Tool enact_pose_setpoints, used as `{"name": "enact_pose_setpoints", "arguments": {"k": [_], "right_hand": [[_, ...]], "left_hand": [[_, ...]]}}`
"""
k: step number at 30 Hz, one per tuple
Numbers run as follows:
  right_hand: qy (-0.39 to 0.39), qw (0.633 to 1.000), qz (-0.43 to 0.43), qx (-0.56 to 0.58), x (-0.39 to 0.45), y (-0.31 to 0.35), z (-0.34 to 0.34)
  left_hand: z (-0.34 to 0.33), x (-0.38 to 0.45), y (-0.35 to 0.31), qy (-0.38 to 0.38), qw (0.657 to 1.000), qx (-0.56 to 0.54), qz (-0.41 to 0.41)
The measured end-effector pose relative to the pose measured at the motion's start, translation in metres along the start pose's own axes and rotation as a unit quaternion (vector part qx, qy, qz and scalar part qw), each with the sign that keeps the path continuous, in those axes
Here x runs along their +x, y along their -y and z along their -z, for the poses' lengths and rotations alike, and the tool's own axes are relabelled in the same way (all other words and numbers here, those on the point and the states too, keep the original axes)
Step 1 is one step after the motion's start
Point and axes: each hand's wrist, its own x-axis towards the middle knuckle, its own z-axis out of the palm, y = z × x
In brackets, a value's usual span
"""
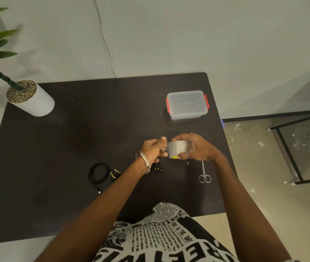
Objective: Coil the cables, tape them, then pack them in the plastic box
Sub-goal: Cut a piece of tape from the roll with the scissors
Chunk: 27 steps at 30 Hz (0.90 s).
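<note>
Head view: taping is in hand. The right hand (195, 148) clasps the tape roll (178, 149) while the left hand (153, 150) fingers pinch its free end above the worktop (93, 129) (scissors (204, 172) beside). Next: pull a strip, cut it for the coiled cable (98, 173); the plastic box (187, 104) waits lidded

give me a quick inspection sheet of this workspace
surface: dark table, mostly bare
job's things: tape roll held above table; plastic box lid on, far right; scissors lying flat
clutter: potted plant at far left corner
hands: right hand grips roll; left hand pinches tape end
cables: coiled black cable near front, untaped; small black pieces beside it
surroundings: white wall, glass table right, debris on floor
</note>
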Motion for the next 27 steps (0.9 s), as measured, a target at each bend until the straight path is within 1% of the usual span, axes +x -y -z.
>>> {"name": "enact_pose_setpoints", "arguments": {"k": [3, 7, 10, 13, 15, 18, 21, 24, 26, 27], "right_hand": [[0.006, 1.0, -0.002, -0.006, 0.001, -0.001, -0.001], [-0.001, 1.0, -0.002, -0.021, 0.001, -0.002, -0.003], [0.005, 0.998, -0.019, -0.061, 0.005, 0.0, -0.003], [0.016, 0.99, -0.012, -0.14, 0.009, 0.004, -0.005], [0.024, 0.989, -0.018, -0.145, 0.009, 0.006, -0.004], [0.016, 0.99, -0.025, -0.137, 0.009, 0.005, -0.001], [0.001, 0.992, -0.042, -0.12, 0.005, 0.0, 0.001], [-0.034, 0.997, -0.058, -0.046, -0.012, -0.014, 0.005], [-0.081, 0.993, -0.087, 0.024, -0.028, -0.025, 0.003], [-0.119, 0.984, -0.115, 0.064, -0.038, -0.029, 0.0]], "left_hand": [[-0.001, 0.002, 0.001, -0.005, 0.999, 0.039, -0.014], [-0.001, 0.003, 0.001, -0.021, 0.999, 0.039, -0.008], [-0.002, 0.002, 0.002, -0.03, 1.0, 0.008, 0.004], [-0.003, -0.001, 0.001, -0.033, 0.998, -0.04, 0.028], [-0.004, -0.003, -0.002, -0.037, 0.997, -0.063, 0.041], [-0.003, -0.002, 0.0, -0.044, 0.995, -0.073, 0.049], [-0.003, 0.0, 0.003, -0.023, 0.996, -0.063, 0.052], [-0.006, 0.001, 0.006, -0.006, 0.996, -0.068, 0.052], [-0.008, 0.0, 0.007, 0.0, 0.997, -0.065, 0.048], [-0.009, 0.0, 0.008, 0.003, 0.997, -0.061, 0.045]]}}
